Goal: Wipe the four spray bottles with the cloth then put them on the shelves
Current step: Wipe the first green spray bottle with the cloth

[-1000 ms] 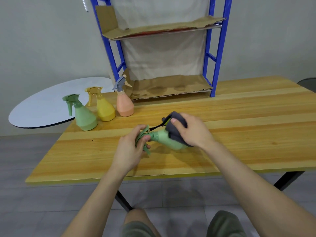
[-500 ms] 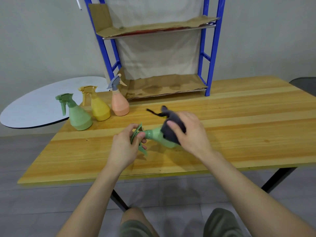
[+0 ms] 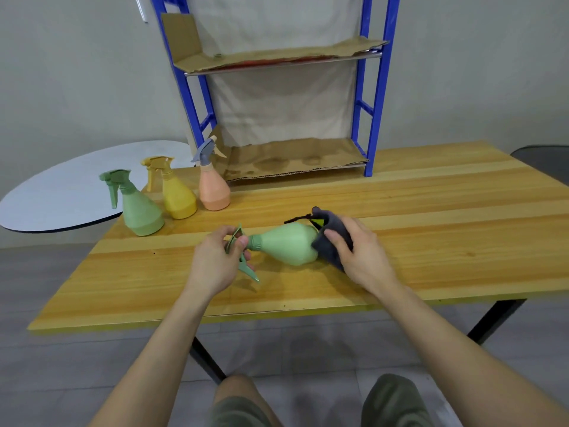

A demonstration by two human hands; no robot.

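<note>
Left hand (image 3: 215, 266) grips the spray head (image 3: 243, 257) of the light green bottle (image 3: 286, 245), with the thumb and fingers curled round the trigger end. Right hand (image 3: 363, 251) holds the grey cloth (image 3: 332, 238), with the fingers curled over it, and presses the cloth against the base of the same bottle. A dark cord and a small yellow tag show at the upper edge of the cloth.

The light green bottle lies on its side between the two hands. Its spray head points to the person's left and its base points to the right. It is over the middle of the wooden table (image 3: 431, 211), toward the near edge. Whether it rests on the tabletop or is held just above it cannot be determined.

Three more bottles stand upright in a row at the rear left of the table:
- The dark green bottle (image 3: 140, 208) is nearest the left edge.
- The yellow bottle (image 3: 178, 195) is just beside it.
- The peach bottle (image 3: 214, 189), with a grey spray head, is just beside the yellow bottle and closest to the rack.

The blue rack (image 3: 377, 103) stands at the far side of the table. Its lower shelf (image 3: 292, 158) and upper shelf (image 3: 277, 57) are both lined with cardboard. A white round board (image 3: 61, 192) lies beyond the left edge of the table.
</note>
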